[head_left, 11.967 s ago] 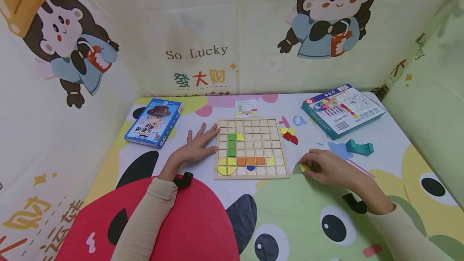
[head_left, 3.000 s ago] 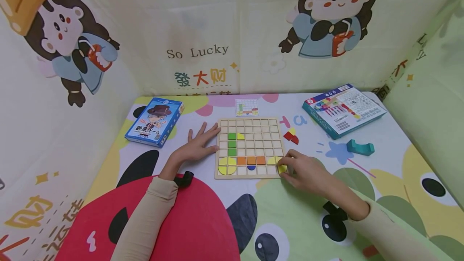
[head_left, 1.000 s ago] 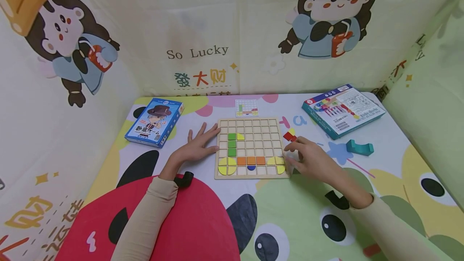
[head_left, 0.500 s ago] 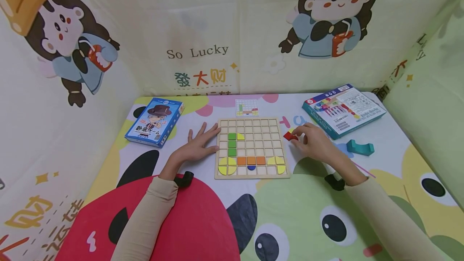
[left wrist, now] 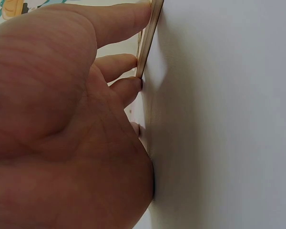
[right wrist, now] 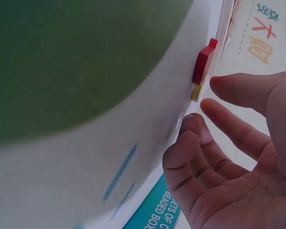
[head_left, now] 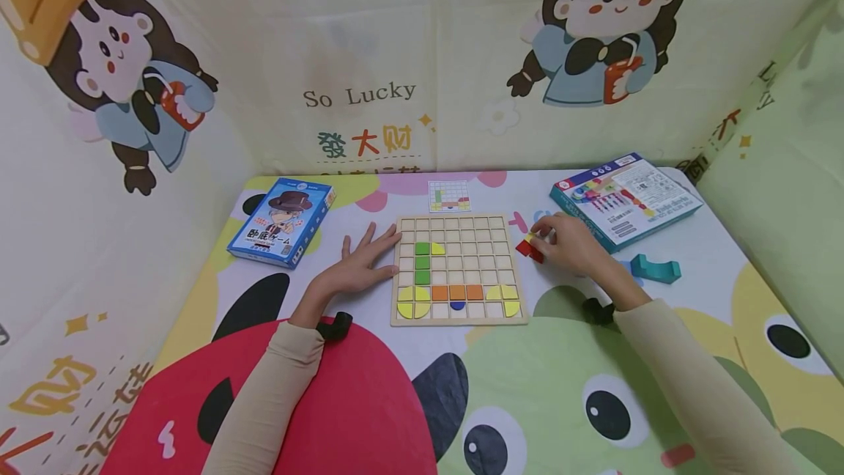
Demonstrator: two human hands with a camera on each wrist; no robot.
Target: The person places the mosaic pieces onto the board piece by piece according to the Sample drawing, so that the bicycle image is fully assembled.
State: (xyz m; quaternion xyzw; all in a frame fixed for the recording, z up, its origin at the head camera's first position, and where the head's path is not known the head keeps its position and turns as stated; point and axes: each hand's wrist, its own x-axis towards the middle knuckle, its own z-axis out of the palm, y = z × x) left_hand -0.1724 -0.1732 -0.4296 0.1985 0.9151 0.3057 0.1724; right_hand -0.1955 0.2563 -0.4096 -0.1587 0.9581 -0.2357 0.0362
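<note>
On the table lies a wooden grid board (head_left: 467,248) with green, orange, yellow and blue flat pieces in its cells. My left hand (head_left: 356,262) rests at the board's left edge, fingers spread; in the left wrist view the thumb and fingertips touch the wooden edge. Right of the board, my right hand (head_left: 570,246) is over a small yellow piece (right wrist: 196,92) beside red pieces (right wrist: 204,63). Thumb and index finger stand slightly apart near the yellow piece, with no grip on it visible. The other right fingers are bent.
A printed pattern card (head_left: 450,196) lies behind the board. At the back left is a blue game box (head_left: 280,222), at the back right a teal-edged box (head_left: 623,200). A teal curved holder (head_left: 655,268) sits beyond my right hand.
A yellow quarter-circle piece now sits in the board's lower right corner, released by my right hand, which has moved away and up to the loose pieces. My left hand stays put.
</note>
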